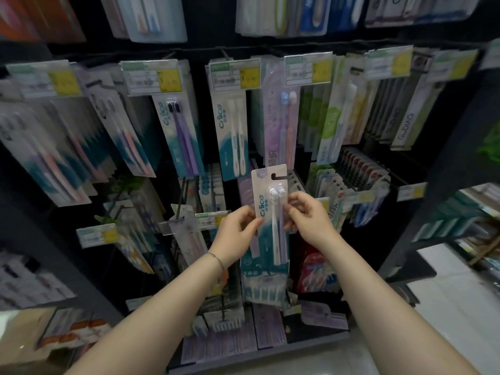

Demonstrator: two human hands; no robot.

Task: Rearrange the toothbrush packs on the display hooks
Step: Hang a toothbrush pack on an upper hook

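Both hands, left hand (238, 228) and right hand (308, 215), pinch the toothbrush pack (270, 209) by its side edges, upright before the display hooks (295, 182), hang-hole uppermost, probably for rehanging.

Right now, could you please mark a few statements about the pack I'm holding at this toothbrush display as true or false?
1. The left hand and the right hand both grip one toothbrush pack. True.
2. The pack hangs from a hook. False: it is held free, and its hang slot is empty.
3. The pack stands upright, with the brush heads at the top. True.
4. The left wrist is bare. False: it wears a thin bracelet.
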